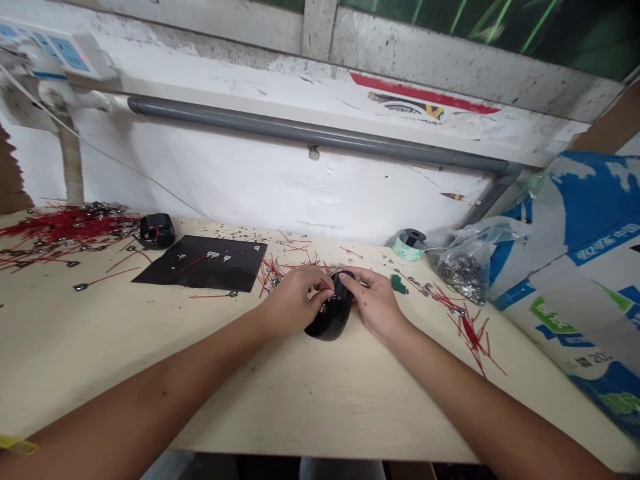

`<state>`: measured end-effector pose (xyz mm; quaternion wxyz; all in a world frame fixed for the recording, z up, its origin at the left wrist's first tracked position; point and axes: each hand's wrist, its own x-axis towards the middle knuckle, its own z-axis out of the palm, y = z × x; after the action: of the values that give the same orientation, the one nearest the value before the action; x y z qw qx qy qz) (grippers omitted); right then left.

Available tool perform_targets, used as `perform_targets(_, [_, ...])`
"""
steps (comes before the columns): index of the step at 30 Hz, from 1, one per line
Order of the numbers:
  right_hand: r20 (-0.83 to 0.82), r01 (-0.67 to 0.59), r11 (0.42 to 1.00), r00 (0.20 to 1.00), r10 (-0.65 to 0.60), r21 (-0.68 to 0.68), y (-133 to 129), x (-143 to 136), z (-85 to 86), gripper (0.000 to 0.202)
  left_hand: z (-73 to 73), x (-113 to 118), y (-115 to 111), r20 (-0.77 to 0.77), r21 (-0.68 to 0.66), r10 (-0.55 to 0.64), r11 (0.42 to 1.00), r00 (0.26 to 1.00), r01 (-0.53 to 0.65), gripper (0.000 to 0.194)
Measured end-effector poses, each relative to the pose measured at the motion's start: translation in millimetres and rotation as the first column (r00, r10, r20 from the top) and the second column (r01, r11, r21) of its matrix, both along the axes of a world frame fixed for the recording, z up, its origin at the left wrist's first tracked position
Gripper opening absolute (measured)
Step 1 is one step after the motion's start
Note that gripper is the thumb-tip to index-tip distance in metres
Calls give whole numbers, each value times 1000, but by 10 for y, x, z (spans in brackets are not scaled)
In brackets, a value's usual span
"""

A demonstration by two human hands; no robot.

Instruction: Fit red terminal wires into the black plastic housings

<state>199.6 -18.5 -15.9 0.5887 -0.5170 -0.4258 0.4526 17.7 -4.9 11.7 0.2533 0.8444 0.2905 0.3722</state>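
A glossy black rounded plastic housing [331, 323] is tilted up at the middle of the table. My right hand [376, 299] grips its upper right side, thumb on the near face and fingers behind. At its left side, my left hand [299, 299] is closed in a pinch, thumb and forefinger together near small shiny metal bits on the housing. Whatever those fingertips hold is too small to make out. Just behind my hands lie red wires with metal ends [271, 272], partly covered by the left hand.
A black sheet [200, 267] with a few metal pieces lies left, beside another black housing [157, 231] and a heap of red wires [65, 227]. To the right are a tape roll [409, 245], a plastic bag of metal parts [463, 267] and a large blue-white box [575, 280].
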Motion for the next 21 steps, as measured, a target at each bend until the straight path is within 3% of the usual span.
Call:
perform_targets(11, [-3,-3,1000,1000,3,-5,-30,-38,54,47,-11,8,2,62,88,-32,996,998,26,18])
perform_targets(21, [-9,-13,1000,1000,13,20,-7,-25,-2,43,-30,34,0,31,34,-57,998,998,56,19])
